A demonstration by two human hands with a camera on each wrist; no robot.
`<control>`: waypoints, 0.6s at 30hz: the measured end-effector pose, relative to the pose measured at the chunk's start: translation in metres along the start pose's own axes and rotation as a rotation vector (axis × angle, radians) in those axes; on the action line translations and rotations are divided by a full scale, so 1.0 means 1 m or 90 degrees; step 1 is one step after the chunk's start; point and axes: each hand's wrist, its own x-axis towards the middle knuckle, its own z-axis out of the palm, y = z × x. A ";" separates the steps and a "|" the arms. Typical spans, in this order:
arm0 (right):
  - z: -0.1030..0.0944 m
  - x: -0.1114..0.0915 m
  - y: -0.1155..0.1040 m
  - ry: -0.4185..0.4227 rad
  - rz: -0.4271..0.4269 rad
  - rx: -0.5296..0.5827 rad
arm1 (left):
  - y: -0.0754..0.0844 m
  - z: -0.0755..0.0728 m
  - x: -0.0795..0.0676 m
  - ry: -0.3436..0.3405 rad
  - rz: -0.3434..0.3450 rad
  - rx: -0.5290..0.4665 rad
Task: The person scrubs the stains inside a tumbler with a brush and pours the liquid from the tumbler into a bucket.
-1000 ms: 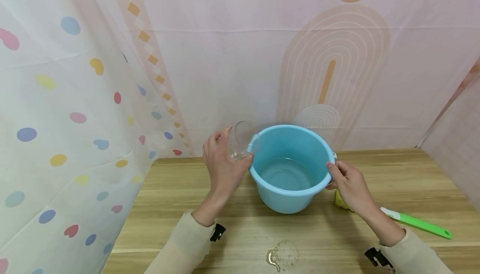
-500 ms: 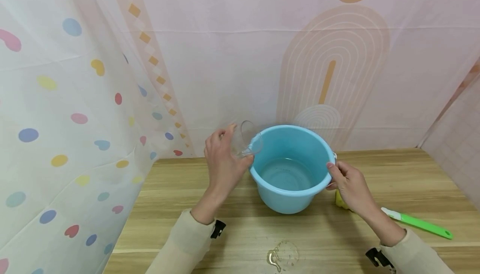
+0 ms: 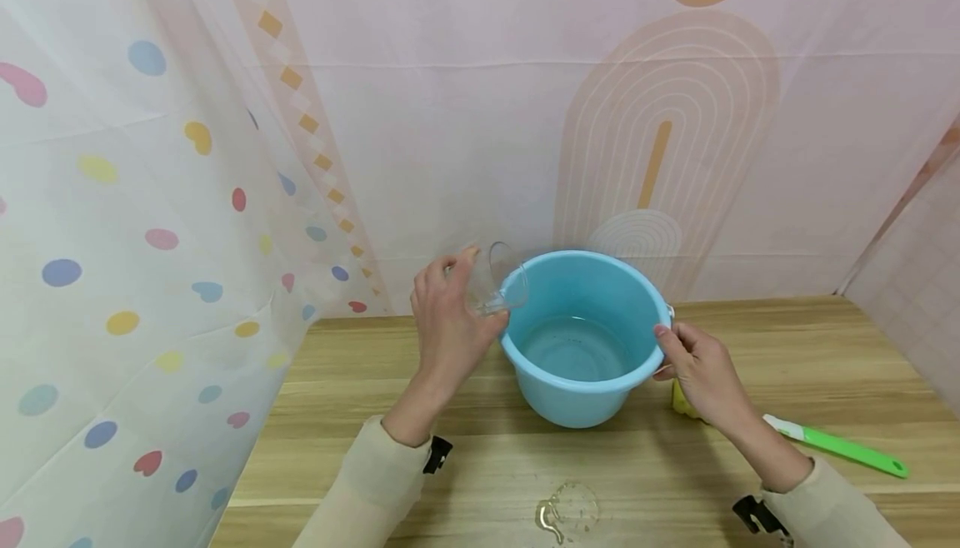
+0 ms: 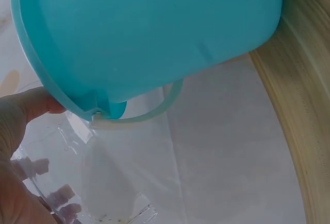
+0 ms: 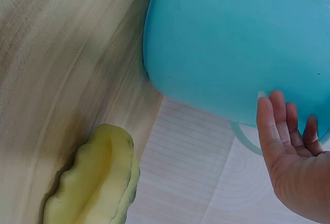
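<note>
A light blue bucket (image 3: 573, 402) stands on the wooden table, shallow water (image 3: 576, 350) at its bottom. My left hand (image 3: 447, 315) holds a clear glass (image 3: 486, 281) tipped sideways at the bucket's left rim, its mouth facing over the bucket. Through the glass in the left wrist view, fingers (image 4: 62, 195) show wrapped along its far side, and small dark specks lie within it. At the opposite rim, my right hand (image 3: 701, 369) grips the bucket with the thumb on top; in the right wrist view its fingers (image 5: 278, 121) lie against the outer wall.
Below the right hand lies a yellow sponge (image 5: 98, 177) with a wavy edge, mostly covered in the head view. A green-handled tool (image 3: 847, 446) with a white neck rests at the right, partly behind the wrist. Spilled water (image 3: 550, 521) wets the table's front. Patterned curtains stand behind and left.
The left hand has shifted slightly right, tilting the glass a little further so its mouth reaches farther over the bucket rim. The right hand and bucket stay in place.
</note>
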 end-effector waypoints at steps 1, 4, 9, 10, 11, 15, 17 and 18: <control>0.000 0.000 0.000 0.000 0.000 0.000 | 0.000 0.000 0.001 -0.002 0.002 0.002; 0.000 0.000 0.000 0.001 0.000 0.002 | 0.001 -0.001 0.002 -0.008 0.007 0.008; 0.001 0.000 0.000 0.001 0.001 0.004 | 0.001 -0.001 0.005 -0.018 0.015 0.023; 0.001 0.000 0.000 0.001 0.000 0.003 | 0.001 -0.001 0.006 -0.021 0.017 0.027; 0.001 0.000 0.000 0.001 -0.001 0.002 | 0.000 -0.001 0.006 -0.023 0.017 0.030; 0.002 0.001 0.000 -0.001 -0.003 0.001 | 0.001 -0.003 0.008 -0.034 0.020 0.039; 0.003 0.001 -0.001 -0.001 -0.001 0.002 | 0.001 -0.005 0.009 -0.040 0.023 0.043; 0.003 0.002 -0.001 -0.001 -0.001 0.004 | 0.002 -0.005 0.009 -0.042 0.025 0.045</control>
